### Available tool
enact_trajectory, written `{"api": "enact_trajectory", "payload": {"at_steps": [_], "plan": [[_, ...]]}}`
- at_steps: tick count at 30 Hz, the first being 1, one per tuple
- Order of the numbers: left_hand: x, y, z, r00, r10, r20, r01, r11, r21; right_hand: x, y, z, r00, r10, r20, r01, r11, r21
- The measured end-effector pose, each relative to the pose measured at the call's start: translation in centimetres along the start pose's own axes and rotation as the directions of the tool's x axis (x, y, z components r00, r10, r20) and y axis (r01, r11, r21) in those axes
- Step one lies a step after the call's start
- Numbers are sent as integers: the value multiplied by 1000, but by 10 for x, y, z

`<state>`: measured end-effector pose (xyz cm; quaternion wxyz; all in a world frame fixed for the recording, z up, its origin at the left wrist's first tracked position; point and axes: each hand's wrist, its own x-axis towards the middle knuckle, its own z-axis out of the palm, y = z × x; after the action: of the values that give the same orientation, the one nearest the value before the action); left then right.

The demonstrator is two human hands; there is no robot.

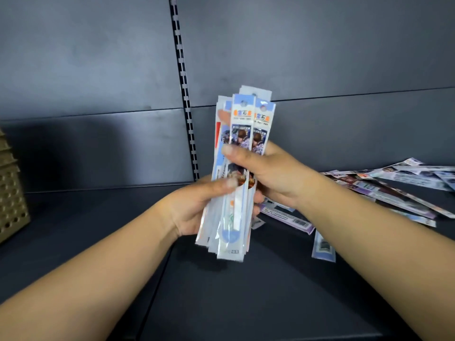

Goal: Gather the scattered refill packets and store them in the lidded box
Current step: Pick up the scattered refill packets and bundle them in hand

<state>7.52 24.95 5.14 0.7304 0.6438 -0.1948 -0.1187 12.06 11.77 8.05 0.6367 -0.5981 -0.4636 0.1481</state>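
Note:
A thick bundle of long white-and-blue refill packets (pixel 242 119) stands nearly upright in the middle of the view, above the dark shelf. My left hand (pixel 194 207) grips the bundle's lower half, thumb across the front. My right hand (pixel 268 168) holds it higher up, thumb pressed on the printed faces. Several more packets (pixel 384 190) lie scattered flat on the shelf to the right, some partly hidden behind my right forearm. One packet (pixel 322 249) lies apart, closer to me. No lidded box shows in the view.
A tan perforated block (pixel 11 193) sits at the left edge on the dark shelf (pixel 98 217). A slotted upright rail (pixel 184 89) runs down the grey back panel. A seam splits the shelf surface below my hands.

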Motion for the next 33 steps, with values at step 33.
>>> {"api": "enact_trajectory", "payload": {"at_steps": [33], "plan": [[6,-5,16,981,135,-139,-31,818,574,-2,-3,6,910,-209,-359,216,976,-20]]}}
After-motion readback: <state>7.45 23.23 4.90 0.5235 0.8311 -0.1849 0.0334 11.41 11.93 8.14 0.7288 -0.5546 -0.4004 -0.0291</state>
